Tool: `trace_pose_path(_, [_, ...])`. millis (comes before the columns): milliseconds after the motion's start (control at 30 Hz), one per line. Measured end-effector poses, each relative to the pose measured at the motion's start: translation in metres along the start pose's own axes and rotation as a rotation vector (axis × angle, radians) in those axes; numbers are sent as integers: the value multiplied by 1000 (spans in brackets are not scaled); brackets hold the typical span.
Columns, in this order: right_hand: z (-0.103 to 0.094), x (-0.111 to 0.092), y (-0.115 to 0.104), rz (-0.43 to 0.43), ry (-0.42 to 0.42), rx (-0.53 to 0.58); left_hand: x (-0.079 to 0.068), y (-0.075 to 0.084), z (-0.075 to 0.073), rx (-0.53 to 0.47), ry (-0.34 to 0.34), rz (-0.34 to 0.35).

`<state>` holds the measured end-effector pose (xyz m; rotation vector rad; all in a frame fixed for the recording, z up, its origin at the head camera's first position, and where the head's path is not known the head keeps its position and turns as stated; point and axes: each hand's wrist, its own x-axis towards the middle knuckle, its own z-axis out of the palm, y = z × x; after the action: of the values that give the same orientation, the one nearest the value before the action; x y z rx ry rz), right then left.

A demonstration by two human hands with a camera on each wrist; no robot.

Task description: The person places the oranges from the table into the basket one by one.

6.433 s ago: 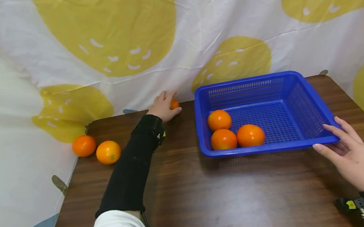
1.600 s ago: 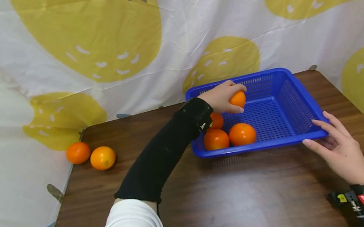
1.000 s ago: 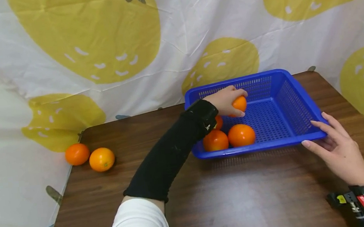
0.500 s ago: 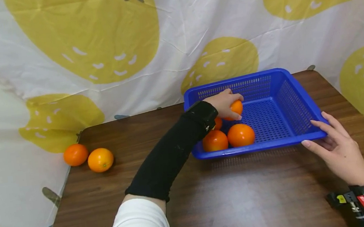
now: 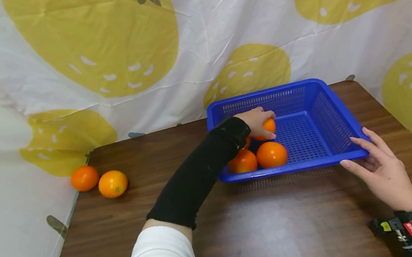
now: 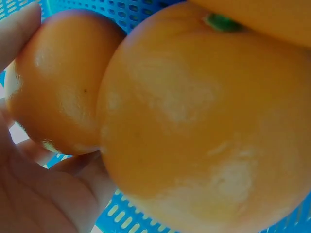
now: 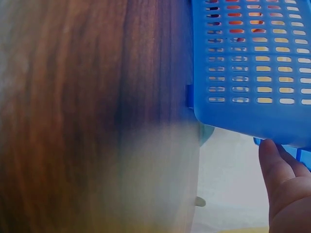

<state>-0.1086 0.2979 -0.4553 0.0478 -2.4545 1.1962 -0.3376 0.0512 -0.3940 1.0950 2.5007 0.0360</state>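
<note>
My left hand (image 5: 255, 122) is inside the blue plastic basket (image 5: 307, 162), fingers and thumb curled round an orange (image 5: 270, 126). Close up in the left wrist view, that orange (image 6: 63, 82) lies against a bigger-looking orange (image 6: 204, 126). Two oranges sit at the basket's front left, one at the corner (image 5: 242, 162) and one beside it (image 5: 272, 154); another behind them is mostly hidden by my left wrist. At the basket's front right corner, my right hand (image 5: 388, 172) grips the rim, thumb in front and fingers on the side. The right wrist view shows its fingers (image 7: 277, 170) at the basket edge.
Two more oranges, one (image 5: 84, 178) at the table's left edge and one (image 5: 113, 184) beside it, rest on the brown wooden table (image 5: 276, 221). A white curtain (image 5: 196, 33) with yellow fruit prints hangs along the back and sides.
My left hand has brought an orange from the table's back edge into the basket, and over the last second lowered it a little. The right hand keeps its hold on the corner.
</note>
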Motion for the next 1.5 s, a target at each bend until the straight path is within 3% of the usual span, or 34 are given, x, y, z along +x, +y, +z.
trace_pose_path(267, [2, 0, 2, 3, -13, 9, 4, -3, 4, 30, -33, -27])
trace_pose_path(600, [-2, 1, 2, -6, -13, -2, -6, 5, 2, 48, -91, -16])
trace_pose_path(1167, [-3, 0, 1, -9, -9, -13, -25, 11, -4, -19, -65, 35])
trace_pose_path(1333, [-2, 2, 3, -10, -8, -21, -18, 4, -3, -54, -40, 60])
trace_pose_path(1500, [0, 5, 3, -12, -17, -13, -9, -7, -1, -62, -2, 30])
